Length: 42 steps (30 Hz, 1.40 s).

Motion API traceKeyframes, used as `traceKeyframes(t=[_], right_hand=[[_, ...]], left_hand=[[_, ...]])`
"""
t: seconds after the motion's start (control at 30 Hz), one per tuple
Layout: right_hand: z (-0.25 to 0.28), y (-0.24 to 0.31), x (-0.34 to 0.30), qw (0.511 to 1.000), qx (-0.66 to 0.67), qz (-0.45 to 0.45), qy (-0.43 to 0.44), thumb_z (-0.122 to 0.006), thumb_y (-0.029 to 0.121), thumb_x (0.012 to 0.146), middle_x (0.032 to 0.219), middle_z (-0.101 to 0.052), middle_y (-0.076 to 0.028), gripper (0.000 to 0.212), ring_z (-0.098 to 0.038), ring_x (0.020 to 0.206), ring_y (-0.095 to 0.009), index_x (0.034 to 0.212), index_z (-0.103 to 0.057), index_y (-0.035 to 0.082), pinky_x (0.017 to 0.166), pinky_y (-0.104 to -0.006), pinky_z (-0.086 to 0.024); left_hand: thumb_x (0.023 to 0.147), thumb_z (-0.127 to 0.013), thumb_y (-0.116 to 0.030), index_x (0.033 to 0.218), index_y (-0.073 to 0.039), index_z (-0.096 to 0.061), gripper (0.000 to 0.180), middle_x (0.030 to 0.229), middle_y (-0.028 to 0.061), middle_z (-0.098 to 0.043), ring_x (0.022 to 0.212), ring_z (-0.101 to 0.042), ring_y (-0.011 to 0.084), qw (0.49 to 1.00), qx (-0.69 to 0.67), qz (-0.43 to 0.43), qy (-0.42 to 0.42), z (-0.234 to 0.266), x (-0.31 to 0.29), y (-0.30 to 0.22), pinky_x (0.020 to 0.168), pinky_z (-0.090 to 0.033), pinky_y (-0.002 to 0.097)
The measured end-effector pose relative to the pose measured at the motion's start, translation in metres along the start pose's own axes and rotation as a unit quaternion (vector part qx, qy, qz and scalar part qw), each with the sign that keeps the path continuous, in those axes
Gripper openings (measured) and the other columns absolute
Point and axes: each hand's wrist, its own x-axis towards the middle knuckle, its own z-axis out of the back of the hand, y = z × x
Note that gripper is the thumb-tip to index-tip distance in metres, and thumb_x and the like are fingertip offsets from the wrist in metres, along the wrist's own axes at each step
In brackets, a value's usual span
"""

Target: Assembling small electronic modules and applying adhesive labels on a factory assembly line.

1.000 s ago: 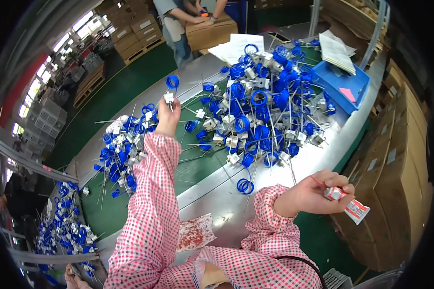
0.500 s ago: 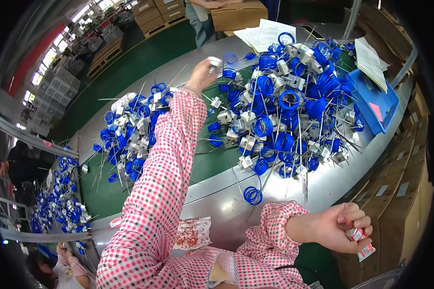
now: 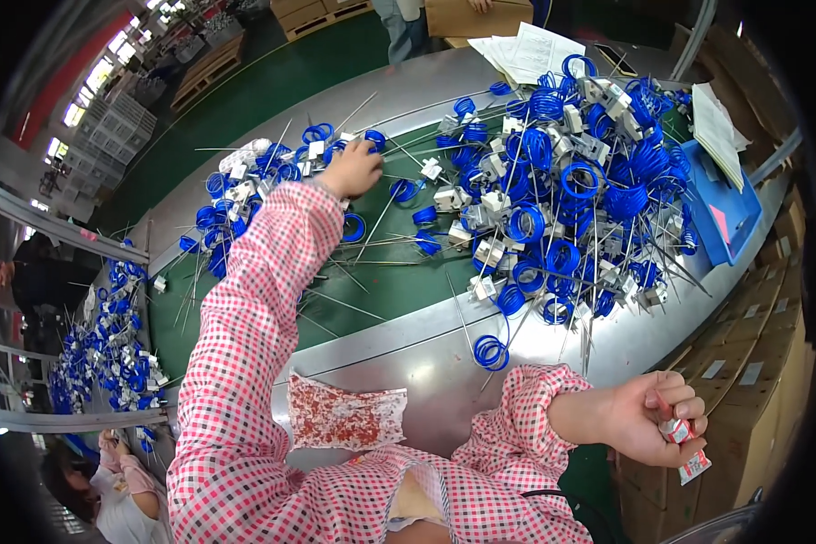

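My left hand (image 3: 357, 170) reaches far out over the left heap of coiled blue parts (image 3: 231, 213). Its fingers are bent and closed at a white block with a blue coil (image 3: 374, 140), though the fingertips are partly hidden and slightly smeared. Off to the right, beyond the table's near edge, my right hand (image 3: 648, 419) is curled around a small red-and-white packet (image 3: 676, 430). A similar red-and-white piece (image 3: 694, 467) shows just below those fingers. The larger right heap of blue coils, white blocks and thin metal rods (image 3: 562, 195) lies between the hands.
A blue tray (image 3: 734, 218) with papers (image 3: 721, 131) stands at the right end. Sheets (image 3: 539, 50) and a phone (image 3: 615, 60) lie behind the heap. A red-speckled white packet (image 3: 346, 413) rests near me. Cardboard boxes (image 3: 734, 381) stand at right. Other people work at far left and back.
My left hand has moved left and slightly down, from the gap beside the right heap to the left heap, carrying a white block with a blue coil. The right hand keeps its packet.
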Motion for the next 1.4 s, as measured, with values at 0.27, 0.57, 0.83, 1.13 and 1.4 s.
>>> traceKeyframes(t=[0.27, 0.57, 0.83, 1.13, 1.4], right_hand=[[-0.016, -0.001, -0.014, 1.0, -0.012, -0.01, 0.013, -0.049, 0.026, 0.079, 0.054, -0.04, -0.003, 0.022, -0.024, 0.034, -0.01, 0.069, -0.045, 0.007, 0.038, -0.0222, -0.018], [-0.014, -0.006, -0.015, 0.999, -0.032, -0.015, 0.021, -0.049, 0.027, 0.079, 0.055, -0.039, -0.002, 0.022, -0.023, 0.036, -0.01, 0.069, -0.045, 0.007, 0.039, -0.0222, -0.018], [-0.015, -0.006, -0.016, 0.999, -0.021, -0.018, 0.021, -0.051, 0.027, 0.077, 0.055, -0.037, -0.002, 0.021, -0.021, 0.037, -0.01, 0.069, -0.046, 0.008, 0.04, -0.0232, -0.017], [-0.018, -0.005, -0.018, 1.0, -0.02, -0.013, 0.015, -0.052, 0.026, 0.077, 0.054, -0.036, -0.002, 0.02, -0.019, 0.038, -0.011, 0.069, -0.047, 0.007, 0.041, -0.0237, -0.017], [-0.015, -0.005, -0.016, 0.999, -0.011, -0.028, 0.038, -0.051, 0.025, 0.078, 0.054, -0.038, -0.002, 0.021, -0.02, 0.037, -0.01, 0.069, -0.048, 0.006, 0.04, -0.0234, -0.017]], left_hand=[[0.078, -0.055, -0.035, 0.104, -0.01, -0.058, 0.035, 0.102, 0.01, -0.058, 0.099, -0.052, 0.0268, 0.99, -0.095, 0.074, 0.077, 0.007, 0.033, -0.05, 0.087, -0.034, 0.0454], [0.067, -0.067, -0.019, 0.106, -0.007, -0.037, 0.051, 0.094, 0.0221, -0.056, 0.093, -0.053, 0.0382, 0.959, -0.227, 0.116, 0.122, 0.001, 0.043, -0.091, 0.074, -0.043, 0.0463], [0.073, -0.06, 0.001, 0.106, -0.002, -0.042, 0.038, 0.093, 0.0157, -0.057, 0.079, -0.059, 0.028, 0.931, -0.359, 0.017, -0.059, 0.049, 0.013, -0.086, 0.069, -0.047, 0.0333], [0.072, -0.06, -0.003, 0.108, 0.0, -0.041, 0.04, 0.097, 0.0161, -0.054, 0.092, -0.052, 0.0304, 0.953, -0.252, -0.082, -0.147, 0.089, -0.013, -0.109, 0.078, -0.044, 0.0361], [0.07, -0.06, -0.004, 0.101, -0.001, -0.043, 0.036, 0.091, 0.0142, -0.053, 0.087, -0.053, 0.0296, 0.964, -0.178, -0.089, -0.178, 0.096, -0.01, -0.115, 0.075, -0.044, 0.036]])
